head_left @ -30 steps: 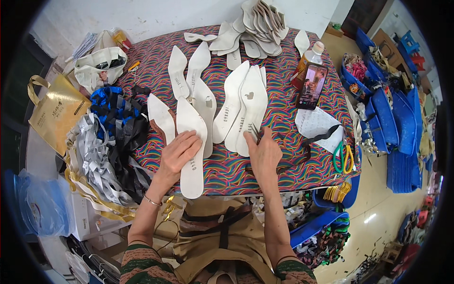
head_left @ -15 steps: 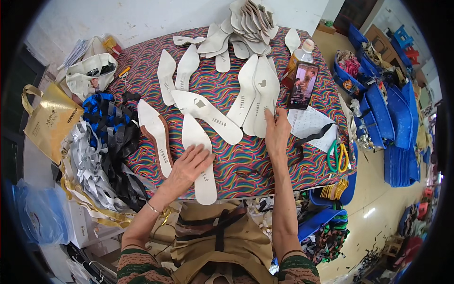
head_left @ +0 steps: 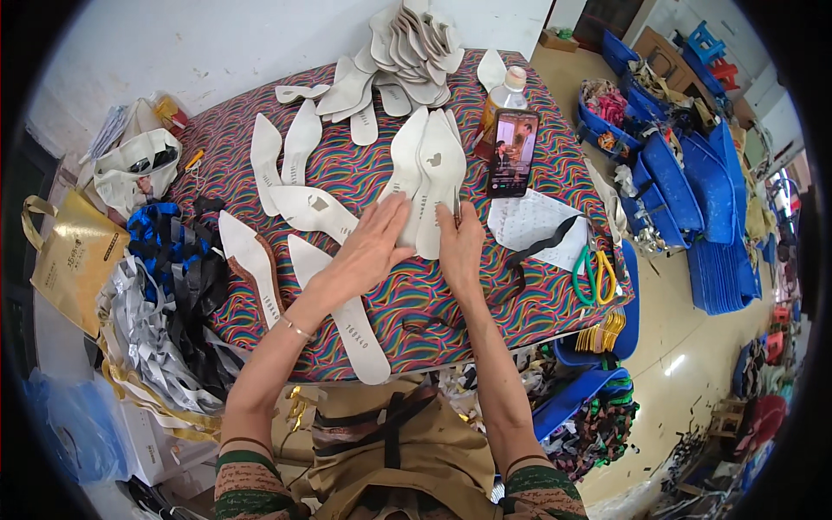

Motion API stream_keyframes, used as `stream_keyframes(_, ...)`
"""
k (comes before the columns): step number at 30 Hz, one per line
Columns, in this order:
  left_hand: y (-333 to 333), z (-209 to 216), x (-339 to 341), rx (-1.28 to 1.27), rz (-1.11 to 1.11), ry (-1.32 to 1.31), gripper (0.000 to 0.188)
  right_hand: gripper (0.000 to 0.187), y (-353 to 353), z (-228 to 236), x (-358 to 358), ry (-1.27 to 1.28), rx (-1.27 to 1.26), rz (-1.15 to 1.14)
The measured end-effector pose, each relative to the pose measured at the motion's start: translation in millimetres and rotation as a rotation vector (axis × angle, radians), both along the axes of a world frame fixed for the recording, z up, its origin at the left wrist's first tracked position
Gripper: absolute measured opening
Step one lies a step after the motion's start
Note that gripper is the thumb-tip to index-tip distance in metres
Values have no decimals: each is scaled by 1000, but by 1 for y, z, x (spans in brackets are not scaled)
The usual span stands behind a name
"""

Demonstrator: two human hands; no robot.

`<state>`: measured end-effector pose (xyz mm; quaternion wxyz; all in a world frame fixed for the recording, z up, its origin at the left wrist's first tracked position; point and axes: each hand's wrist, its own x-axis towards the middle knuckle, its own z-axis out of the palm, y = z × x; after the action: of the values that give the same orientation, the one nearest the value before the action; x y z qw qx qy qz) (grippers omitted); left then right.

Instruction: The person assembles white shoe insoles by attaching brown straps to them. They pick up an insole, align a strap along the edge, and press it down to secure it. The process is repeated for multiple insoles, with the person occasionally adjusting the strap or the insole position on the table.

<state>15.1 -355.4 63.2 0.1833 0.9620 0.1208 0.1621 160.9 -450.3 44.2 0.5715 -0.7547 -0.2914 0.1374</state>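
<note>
White, pointed shoe insoles lie on the table (head_left: 390, 308). My left hand (head_left: 368, 253) rests with fingers stretched out flat at the lower left edge of two overlapping insoles (head_left: 431, 178) in the middle. My right hand (head_left: 462, 247) is pinched closed at their right edge. A thin, dark, pen-like thing (head_left: 457, 206) shows between its thumb and forefinger; its kind is unclear. Under my left forearm lies one insole (head_left: 366, 347), and another (head_left: 316, 208) is partly covered by the left hand. A brown-edged insole (head_left: 251, 260) lies farther left.
A heap of insoles (head_left: 407, 56) stands at the back. To the right are a propped phone (head_left: 513, 152), a bottle (head_left: 498, 97), a paper sheet (head_left: 529, 225) and green-and-yellow-handled scissors (head_left: 595, 277). Strap bundles (head_left: 165, 299) hang at the left; blue bins (head_left: 706, 191) stand on the floor.
My left hand has moved right and away from me, from the near insole to the middle ones. The right hand stays by their right edge. The whole view has shifted slightly.
</note>
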Motion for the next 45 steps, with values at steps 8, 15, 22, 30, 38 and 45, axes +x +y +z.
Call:
stream_keyframes(8,2,-16,4,-21,-27,94,65,26,7,-28,7,384,450,16)
stream_keyframes(15,-3,-23,1,108,17,73,65,38,-22,-3,-5,31,-64,158)
stream_keyframes(22,-6,-22,4,169,20,60,63,33,-27,-10,5,617,23,241)
stream_keyframes(30,-12,-28,4,191,68,65,58,27,-18,72,2,1002,300,418)
stream_keyframes(38,15,-6,-21,-873,-19,-172,78,34,-53,74,-38,492,32,614)
stream_keyframes(45,-32,40,-70,-1633,226,-759,51,26,-89,68,-65,269,-110,961)
